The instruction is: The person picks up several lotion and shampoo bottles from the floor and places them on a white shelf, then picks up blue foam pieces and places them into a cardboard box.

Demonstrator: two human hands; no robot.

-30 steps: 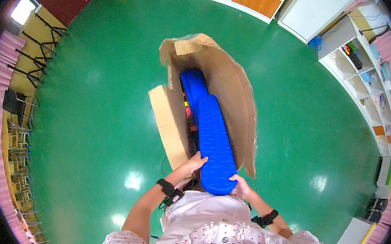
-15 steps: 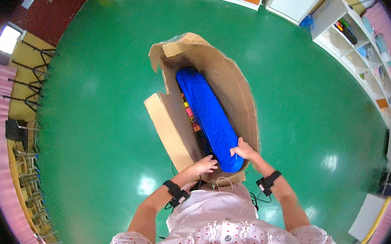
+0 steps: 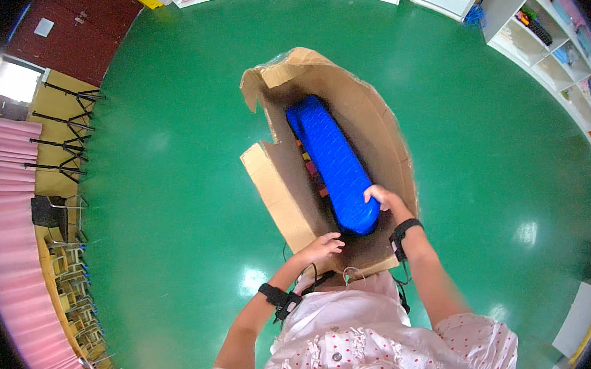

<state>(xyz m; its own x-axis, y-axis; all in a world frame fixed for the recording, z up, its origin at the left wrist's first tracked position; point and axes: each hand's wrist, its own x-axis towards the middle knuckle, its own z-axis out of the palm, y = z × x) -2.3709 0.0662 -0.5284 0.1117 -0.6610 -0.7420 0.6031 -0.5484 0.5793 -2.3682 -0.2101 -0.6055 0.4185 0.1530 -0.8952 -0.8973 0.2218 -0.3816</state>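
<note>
A long blue piece [image 3: 332, 165] with rounded ends lies aslant inside an open cardboard box [image 3: 281, 204]. Its exact kind I cannot tell. My right hand [image 3: 383, 197] is closed on the right edge of its near end, thumb on top. My left hand [image 3: 324, 247] hovers over the near left part of the box, fingers apart, with nothing in it. Several small red, yellow and orange blocks [image 3: 315, 172] show along the left side of the blue piece, partly hidden beneath it.
Green floor [image 3: 170, 195] surrounds the box. White shelves [image 3: 551, 66] stand at the far right and along the back. Black folding stands [image 3: 70, 132], a black chair [image 3: 49, 211] and stacked small chairs [image 3: 79, 292] line the left wall. Dark cables hang near my wrists.
The blue piece has slid away from the box's near end, my right hand moving with it. More of the blocks are covered. My left hand stays near the box's left side.
</note>
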